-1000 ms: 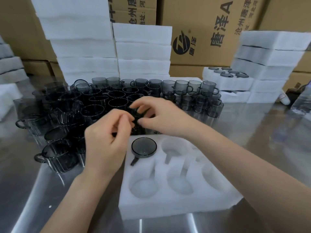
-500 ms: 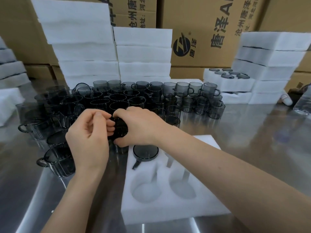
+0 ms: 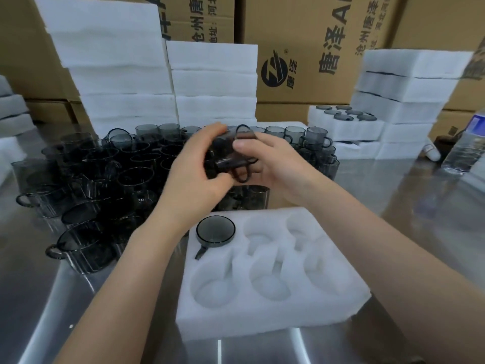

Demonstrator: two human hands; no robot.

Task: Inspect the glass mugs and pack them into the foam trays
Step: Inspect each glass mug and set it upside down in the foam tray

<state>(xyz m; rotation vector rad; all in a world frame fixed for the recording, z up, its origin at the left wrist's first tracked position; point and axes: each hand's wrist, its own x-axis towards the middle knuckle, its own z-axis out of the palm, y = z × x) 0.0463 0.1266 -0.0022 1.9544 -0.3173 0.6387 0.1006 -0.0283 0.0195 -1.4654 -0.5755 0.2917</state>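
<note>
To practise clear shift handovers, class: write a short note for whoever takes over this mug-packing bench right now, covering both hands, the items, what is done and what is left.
Left hand and right hand: both grip the held mugs, apparently two, up above the loose mugs.
Front foam tray: one packed mug sits in its far-left pocket; five pockets empty.
Done: that mug, plus a tray holding mugs at back right.
Left: finish checking, seat the held mugs, fill the tray, work through the loose mugs.
</note>
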